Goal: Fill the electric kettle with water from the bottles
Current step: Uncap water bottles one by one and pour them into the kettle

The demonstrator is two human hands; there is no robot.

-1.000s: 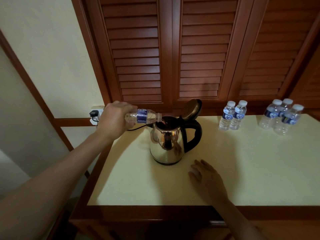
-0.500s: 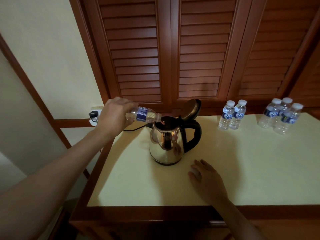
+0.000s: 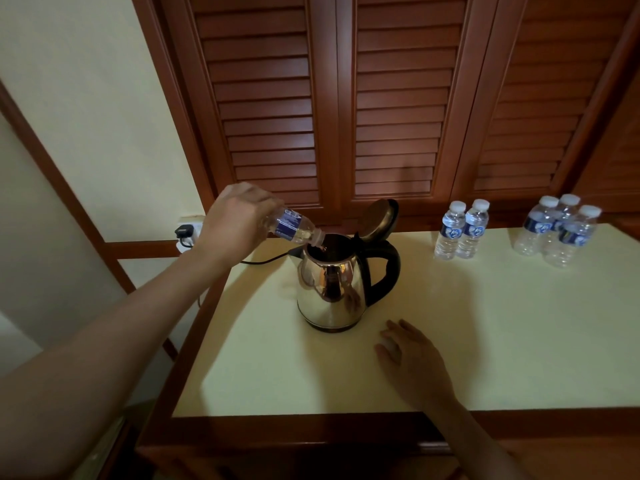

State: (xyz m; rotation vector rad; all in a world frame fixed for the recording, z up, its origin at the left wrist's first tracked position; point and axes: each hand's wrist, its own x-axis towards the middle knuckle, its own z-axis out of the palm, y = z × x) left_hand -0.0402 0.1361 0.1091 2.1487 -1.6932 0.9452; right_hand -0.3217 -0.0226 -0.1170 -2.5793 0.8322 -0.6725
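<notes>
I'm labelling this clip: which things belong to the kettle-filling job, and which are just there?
In the job: steel electric kettle with lid open; clear plastic bottle tipped by left hand; five capped bottles.
Just there: right hand flat on cream table; louvred wooden doors.

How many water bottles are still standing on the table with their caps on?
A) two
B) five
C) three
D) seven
B: a pair of bottles stands right of the kettle, and a group of three farther right, all capped, making five.
</notes>
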